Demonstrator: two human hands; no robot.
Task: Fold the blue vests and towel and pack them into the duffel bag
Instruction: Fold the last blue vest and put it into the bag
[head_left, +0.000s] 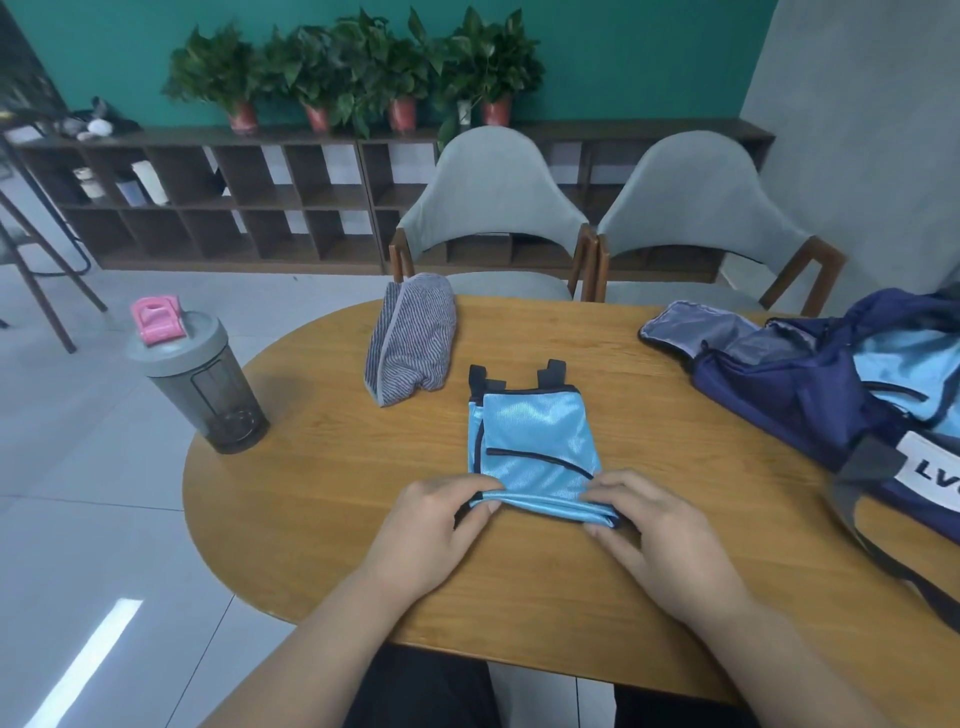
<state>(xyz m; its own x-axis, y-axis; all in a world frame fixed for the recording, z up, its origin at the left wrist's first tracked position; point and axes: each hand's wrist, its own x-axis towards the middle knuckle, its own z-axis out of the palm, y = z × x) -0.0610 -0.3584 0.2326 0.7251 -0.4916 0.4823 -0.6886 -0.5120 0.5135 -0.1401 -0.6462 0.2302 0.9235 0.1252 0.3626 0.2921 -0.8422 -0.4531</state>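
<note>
Both hands pinch the near edge of the folded blue vest (535, 441), left hand (441, 525) and right hand (654, 535) at its corners, duffel bag (810, 384) beyond the right hand; slick layers may slide apart if lifted unevenly.

Open tabletop (654, 447) between vest (537, 439) and duffel bag (800, 395)

— Any writing you can read here?

— Just one piece. It's on a white rectangular fabric label (932, 470) on the near side of the navy-blue nylon duffel bag (795, 395), just beside the bag's grey strap (862, 462).

— What does it say?

— Black capitals "LV", then a curved letter cut off at the frame edge. I cannot tell which.
</note>
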